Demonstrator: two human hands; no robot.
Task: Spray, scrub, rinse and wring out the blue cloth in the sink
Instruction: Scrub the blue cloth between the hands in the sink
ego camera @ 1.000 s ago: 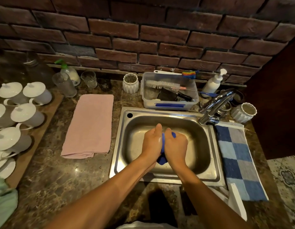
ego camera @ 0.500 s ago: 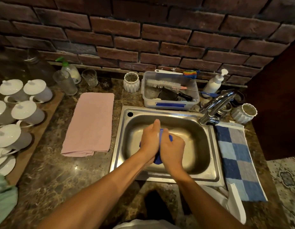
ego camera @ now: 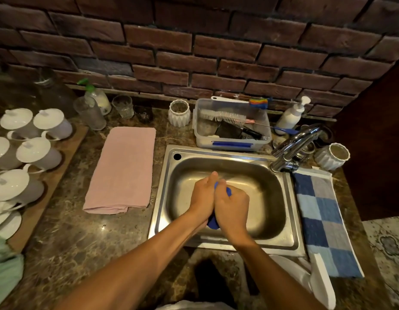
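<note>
Over the steel sink [ego camera: 288, 198], my left hand [ego camera: 203, 195] and my right hand [ego camera: 233, 209] press together around the blue cloth [ego camera: 213, 223]. Only small parts of the cloth show: a bunch below my palms and a sliver between my fingertips. Both hands are closed on it, held above the basin floor. The chrome tap [ego camera: 292, 148] stands at the sink's back right corner, and no water is seen running. A spray bottle with a green trigger [ego camera: 96, 98] stands far back on the left by the brick wall.
A pink towel [ego camera: 123, 168] lies left of the sink, a blue checked towel [ego camera: 321, 220] on its right. Behind the sink sits a plastic tub of brushes [ego camera: 232, 130] and a white pump bottle [ego camera: 292, 114]. White lidded cups [ego camera: 37, 153] fill a board at far left.
My two hands have slid against each other around the cloth, left fingers reaching further forward. The cloth bunch below my palms has shifted slightly. Both stay over the middle of the basin.
</note>
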